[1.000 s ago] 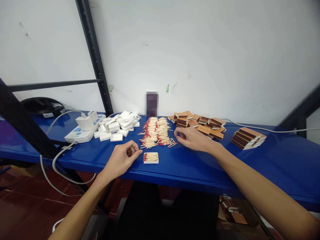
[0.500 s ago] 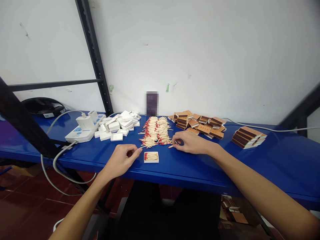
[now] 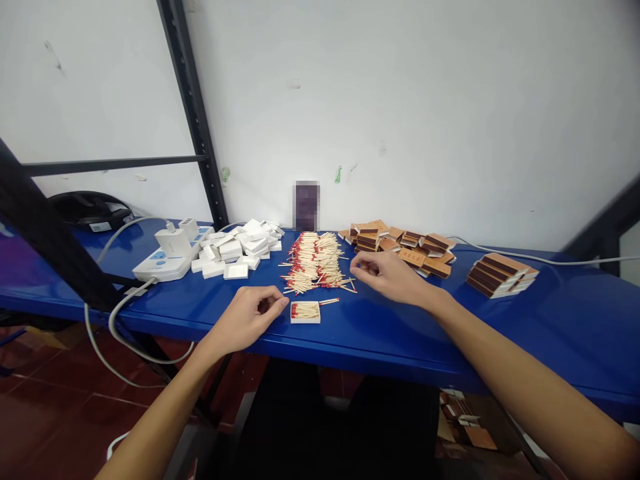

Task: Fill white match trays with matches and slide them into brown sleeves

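A small white matchbox tray holds several red-tipped matches and lies near the table's front edge. One loose match rests just right of it, its red head pointing right. My left hand is beside the tray's left end, thumb and index finger close together, with no match visible in them. My right hand hovers right of the big match pile, fingers loosely curled and slightly apart, apparently holding nothing. Some stray matches lie below its fingertips.
White empty trays are heaped at the left, beside a power strip with cables. Brown matchbox sleeves lie behind my right hand. A neat stack of matchboxes stands farther right. Black shelf posts rise at the left.
The match that was in my right hand's fingertips is out of them, and a loose match now lies right of the tray. My right hand has moved slightly up and right; the left has barely moved.
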Action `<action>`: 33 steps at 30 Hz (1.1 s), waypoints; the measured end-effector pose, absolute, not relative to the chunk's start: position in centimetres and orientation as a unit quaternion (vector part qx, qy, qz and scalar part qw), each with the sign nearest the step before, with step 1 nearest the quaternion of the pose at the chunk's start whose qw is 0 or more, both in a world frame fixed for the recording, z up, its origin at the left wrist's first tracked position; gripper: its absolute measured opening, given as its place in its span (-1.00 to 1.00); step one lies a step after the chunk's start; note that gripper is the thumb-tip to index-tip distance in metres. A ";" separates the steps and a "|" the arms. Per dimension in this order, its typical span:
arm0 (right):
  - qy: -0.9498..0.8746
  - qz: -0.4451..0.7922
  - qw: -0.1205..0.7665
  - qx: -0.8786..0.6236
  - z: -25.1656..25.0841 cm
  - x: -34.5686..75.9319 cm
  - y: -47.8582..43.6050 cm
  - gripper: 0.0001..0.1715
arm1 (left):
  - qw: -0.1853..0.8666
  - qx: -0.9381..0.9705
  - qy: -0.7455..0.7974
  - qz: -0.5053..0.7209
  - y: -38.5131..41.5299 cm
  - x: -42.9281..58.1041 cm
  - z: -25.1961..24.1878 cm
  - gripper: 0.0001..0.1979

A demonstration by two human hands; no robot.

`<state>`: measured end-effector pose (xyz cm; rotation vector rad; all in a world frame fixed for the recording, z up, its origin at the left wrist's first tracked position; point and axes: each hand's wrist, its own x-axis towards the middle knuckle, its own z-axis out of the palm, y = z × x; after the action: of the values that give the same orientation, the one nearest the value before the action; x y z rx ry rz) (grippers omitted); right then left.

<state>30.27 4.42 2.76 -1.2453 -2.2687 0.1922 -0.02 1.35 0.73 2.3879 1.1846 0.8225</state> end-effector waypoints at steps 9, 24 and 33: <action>-0.881 0.059 0.142 -0.447 2.2 31.2 5.0 -0.74 | 0.187 0.844 0.418 0.281 1.2 0.1 1.0 -0.66; -0.900 0.053 0.125 -0.414 1.1 31.4 5.7 -0.71 | 0.191 0.852 0.412 0.259 1.5 -0.1 0.9 -0.65; -0.894 0.068 0.130 -0.423 1.0 31.1 5.3 -0.76 | 0.193 0.856 0.406 0.254 1.5 -0.1 0.9 -0.66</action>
<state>31.07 5.31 0.96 -1.2284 -2.5976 0.1968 -0.10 1.45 0.87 2.4022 1.1383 0.7130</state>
